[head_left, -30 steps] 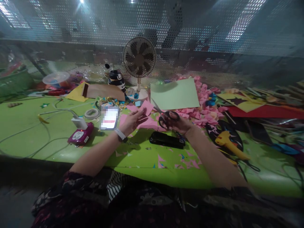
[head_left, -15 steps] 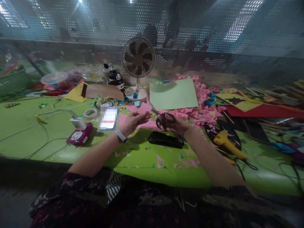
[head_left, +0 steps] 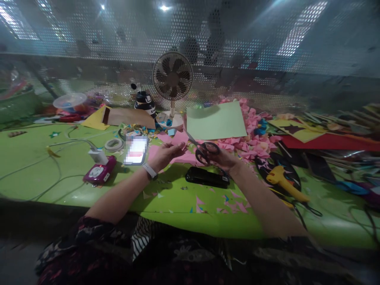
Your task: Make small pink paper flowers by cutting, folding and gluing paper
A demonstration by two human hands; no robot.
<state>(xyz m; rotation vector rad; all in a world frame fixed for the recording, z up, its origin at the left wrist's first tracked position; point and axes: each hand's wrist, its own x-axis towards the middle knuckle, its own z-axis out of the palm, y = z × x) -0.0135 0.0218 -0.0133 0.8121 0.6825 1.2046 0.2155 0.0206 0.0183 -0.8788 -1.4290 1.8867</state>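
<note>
My left hand (head_left: 164, 155), with a pale band on the wrist, has its thumb and fingers closed on a piece of pink paper (head_left: 179, 137) that sticks up beyond the fingertips. In my right hand (head_left: 224, 159) are black-handled scissors (head_left: 204, 151), their blades pointing up and left toward that paper. More pink paper (head_left: 187, 158) lies on the table under both hands. Just below the scissors rests a black case-like object (head_left: 207, 177). Small pink and blue scraps (head_left: 236, 206) are scattered near the table's front edge.
Behind the hands stand a small fan (head_left: 172, 77) and a pale green sheet (head_left: 216, 120), with a pile of pink paper pieces (head_left: 258, 144) beside it. A yellow glue gun (head_left: 286, 184) lies right. A lit phone (head_left: 135, 150), tape roll (head_left: 114, 145) and purple socket block (head_left: 99, 171) are left.
The view has tipped slightly, so the table sits a little lower. The scissor handles have shifted slightly in my right hand; my left hand stays nearly in place.
</note>
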